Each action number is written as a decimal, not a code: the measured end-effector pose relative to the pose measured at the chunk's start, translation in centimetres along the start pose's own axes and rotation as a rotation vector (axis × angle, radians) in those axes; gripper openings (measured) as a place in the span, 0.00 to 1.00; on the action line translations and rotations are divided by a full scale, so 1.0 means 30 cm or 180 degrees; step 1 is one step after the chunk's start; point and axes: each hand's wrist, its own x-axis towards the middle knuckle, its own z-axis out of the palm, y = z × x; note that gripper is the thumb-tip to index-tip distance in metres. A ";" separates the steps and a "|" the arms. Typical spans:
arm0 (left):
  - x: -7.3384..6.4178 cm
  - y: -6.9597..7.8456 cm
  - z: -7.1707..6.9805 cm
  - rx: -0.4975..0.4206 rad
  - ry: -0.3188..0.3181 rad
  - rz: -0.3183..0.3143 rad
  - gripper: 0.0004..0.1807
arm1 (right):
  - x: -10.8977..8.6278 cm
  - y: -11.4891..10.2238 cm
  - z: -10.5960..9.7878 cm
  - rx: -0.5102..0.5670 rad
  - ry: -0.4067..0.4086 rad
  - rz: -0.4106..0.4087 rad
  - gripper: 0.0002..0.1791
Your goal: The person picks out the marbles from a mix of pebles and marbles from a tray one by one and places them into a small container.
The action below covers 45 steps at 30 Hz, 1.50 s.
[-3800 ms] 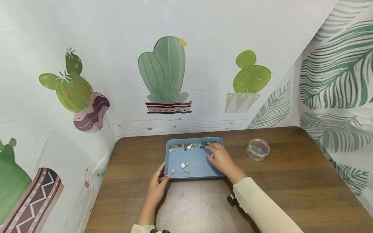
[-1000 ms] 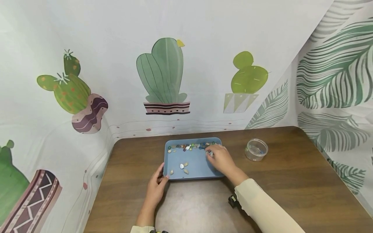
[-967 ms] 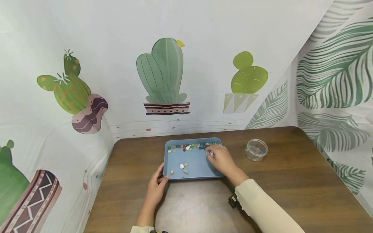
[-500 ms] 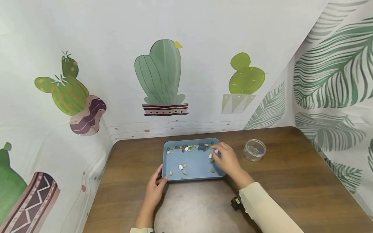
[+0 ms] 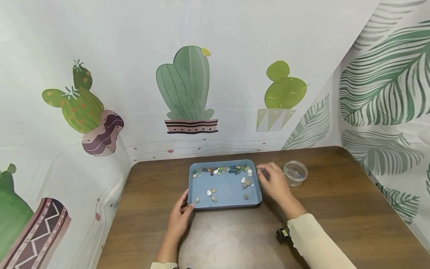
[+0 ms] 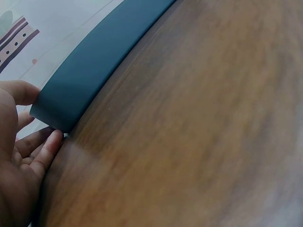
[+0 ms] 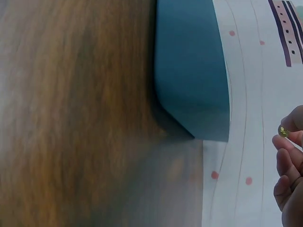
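A blue tray [image 5: 221,204] lies on the table, with small stones and glass marbles in it. My left hand [image 5: 179,216] grips its near left corner; in the left wrist view the thumb lies at the rim and the other fingers at the side and bottom edge. Off the tray's right side, my right hand [image 5: 275,183] pinches a small yellow-green glass marble [image 7: 283,131] between thumb and forefinger. Close to the right of that hand stands a round clear plastic tub [image 5: 295,174] with a few small pieces inside, one of them blue.
A row of mixed marbles and stones [image 5: 220,170] lines the tray's far side. Pale stones [image 5: 247,182] are grouped at the tray's right, and a few others [image 5: 211,193] at its left. Behind the brown wooden table [image 5: 349,201] hangs a cactus-print cloth [image 5: 242,93].
My right hand has left the tray's right part and moved right with the marble, toward the tub. The stones it covered now show. My left hand stays at the tray corner.
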 end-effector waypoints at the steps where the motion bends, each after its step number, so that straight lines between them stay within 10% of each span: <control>1: -0.001 0.000 0.000 -0.0003 0.0001 0.0008 0.31 | -0.003 0.006 -0.005 0.0017 0.0051 -0.0014 0.09; 45: -0.002 0.003 -0.002 -0.0004 -0.0002 0.0024 0.31 | -0.088 0.226 -0.209 -0.0384 0.0577 0.0368 0.10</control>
